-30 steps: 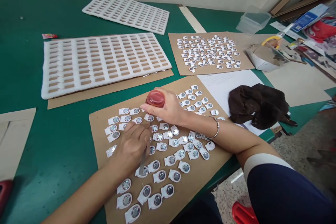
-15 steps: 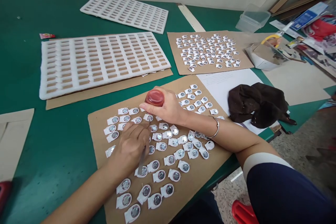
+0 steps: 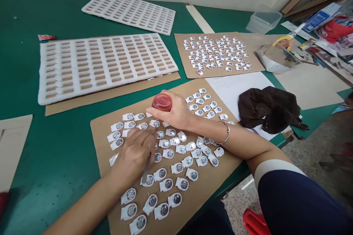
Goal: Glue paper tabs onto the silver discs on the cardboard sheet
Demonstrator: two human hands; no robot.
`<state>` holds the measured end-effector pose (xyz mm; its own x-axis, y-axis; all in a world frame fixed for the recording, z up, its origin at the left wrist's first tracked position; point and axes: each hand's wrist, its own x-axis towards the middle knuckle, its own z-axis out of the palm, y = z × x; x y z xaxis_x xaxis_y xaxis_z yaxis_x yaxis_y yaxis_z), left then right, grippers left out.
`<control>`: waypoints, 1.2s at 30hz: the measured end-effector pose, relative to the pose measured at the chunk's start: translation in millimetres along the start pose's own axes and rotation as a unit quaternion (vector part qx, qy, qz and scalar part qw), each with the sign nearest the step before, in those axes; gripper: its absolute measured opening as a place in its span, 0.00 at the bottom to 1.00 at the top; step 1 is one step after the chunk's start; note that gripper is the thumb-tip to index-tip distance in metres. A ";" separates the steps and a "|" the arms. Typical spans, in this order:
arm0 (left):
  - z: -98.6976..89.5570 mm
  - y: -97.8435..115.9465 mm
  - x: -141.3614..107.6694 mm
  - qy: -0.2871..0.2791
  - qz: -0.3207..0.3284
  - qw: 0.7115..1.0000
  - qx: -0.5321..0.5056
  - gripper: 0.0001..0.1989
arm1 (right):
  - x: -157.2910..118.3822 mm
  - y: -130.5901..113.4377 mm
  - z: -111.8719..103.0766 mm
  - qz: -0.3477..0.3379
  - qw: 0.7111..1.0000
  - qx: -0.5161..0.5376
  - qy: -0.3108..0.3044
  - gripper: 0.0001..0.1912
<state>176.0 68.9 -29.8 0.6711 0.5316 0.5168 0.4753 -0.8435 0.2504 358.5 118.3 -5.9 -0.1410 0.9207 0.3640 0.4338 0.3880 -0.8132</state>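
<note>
My right hand point(image 3: 173, 112) is wrapped round a reddish, round-ended bottle point(image 3: 162, 102), held above the brown cardboard sheet point(image 3: 102, 136). Its lower end points down at a small white piece with a silver disc point(image 3: 154, 123). My left hand point(image 3: 138, 148) is closed just below and to the left, gripping a thin flat metal strip point(image 3: 145, 173) that sticks out toward me. The strip's other end is mostly hidden by the fingers. Several similar white pieces with silver discs point(image 3: 179, 167) lie around both hands on the cardboard.
Two white slotted trays point(image 3: 106, 67) point(image 3: 132, 9) lie at the back left. Behind my right hand is another cardboard sheet point(image 3: 183, 60) with small pieces. A dark cloth point(image 3: 264, 110) rests on paper at the right, near yellow-handled scissors point(image 3: 282, 40) and a clear container point(image 3: 263, 20).
The view has shifted slightly, moving the scene a little to the left. Both hands keep nearly the same pose and hold.
</note>
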 end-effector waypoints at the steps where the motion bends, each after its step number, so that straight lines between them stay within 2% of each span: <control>1: 0.0 -0.8 -0.6 -0.003 -0.001 1.000 -0.003 0.12 | -0.1 0.3 0.0 -0.006 1.000 0.002 0.003 0.14; 8: -0.1 -7.4 -1.1 0.002 -0.021 0.999 -0.025 0.10 | -0.5 0.9 0.2 -0.033 0.999 -0.005 0.011 0.14; 15: -6.4 -10.1 8.5 0.019 -0.054 0.996 -0.065 0.06 | -1.1 -0.4 0.0 -0.041 0.999 -0.024 0.007 0.14; 18: -10.0 -12.8 10.3 -0.005 -0.090 0.991 -0.094 0.04 | -1.8 -1.0 0.3 -0.036 0.999 -0.027 -0.001 0.13; 21: -11.6 -16.2 9.6 -0.024 -0.153 0.981 -0.120 0.04 | -2.4 -3.1 -0.1 -0.024 0.999 -0.035 -0.010 0.14; 25: -12.7 -19.5 11.5 -0.065 -0.274 0.945 -0.167 0.06 | -1.0 -9.8 -2.1 0.007 0.998 -0.046 -0.041 0.16; 30: -15.7 -25.9 25.2 -0.126 -0.437 0.862 -0.225 0.08 | 8.7 -15.1 -3.1 0.039 0.995 -0.043 -0.077 0.17; 32: -17.5 -30.3 33.1 -0.143 -0.462 0.838 -0.253 0.10 | 14.3 -13.3 -2.6 0.050 0.994 -0.036 -0.085 0.16; 36: -21.9 -37.8 47.0 -0.168 -0.485 0.811 -0.280 0.11 | 19.3 -9.2 -5.5 0.070 0.994 -0.022 -0.086 0.17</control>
<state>177.1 124.0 3.0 0.2986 0.8782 -0.3735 0.6016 0.1306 0.7880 356.7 132.3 11.1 -0.2244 0.9606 0.1639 0.4975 0.2575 -0.8284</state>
